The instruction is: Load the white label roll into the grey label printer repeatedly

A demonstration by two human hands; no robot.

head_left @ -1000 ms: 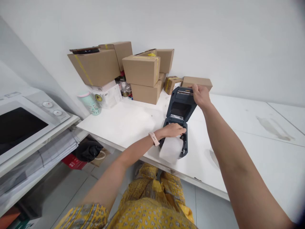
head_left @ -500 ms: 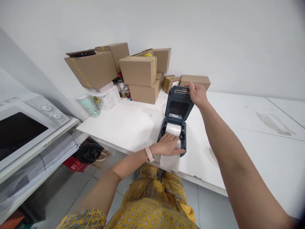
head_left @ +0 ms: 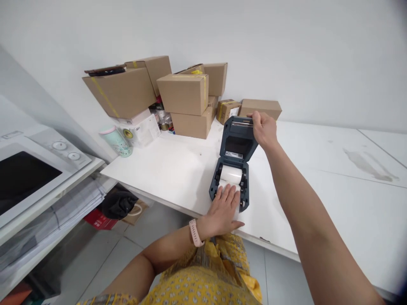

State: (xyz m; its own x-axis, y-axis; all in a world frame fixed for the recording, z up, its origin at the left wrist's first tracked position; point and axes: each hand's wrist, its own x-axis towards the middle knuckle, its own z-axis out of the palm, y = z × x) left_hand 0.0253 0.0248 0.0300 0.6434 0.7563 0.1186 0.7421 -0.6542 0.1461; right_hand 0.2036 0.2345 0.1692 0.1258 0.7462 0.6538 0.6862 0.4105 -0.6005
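A dark blue label printer (head_left: 213,188) stands at the front of the white table with its lid (head_left: 237,142) raised. Inside it sits a white label roll (head_left: 231,174), and its paper strip runs forward under my palm. My left hand (head_left: 224,210) lies flat on that strip at the printer's front, fingers stretched out and pointing toward the roll. The thumb is spread to the right. At the lid's upper right corner, my right hand (head_left: 264,128) grips the edge, fingers curled round it. The strip's front end is mostly hidden under the left hand.
Cardboard boxes (head_left: 182,95) are stacked along the wall, with a smaller taped box (head_left: 228,111) behind the printer. A mint tumbler (head_left: 117,142) stands on the table (head_left: 165,169) to the left. Farther left is a microwave (head_left: 41,159) on a shelf.
My left hand has moved toward me and turned, its fingers now pointing forward along the paper strip. More of the strip near the roll shows. My right hand still holds the lid up.
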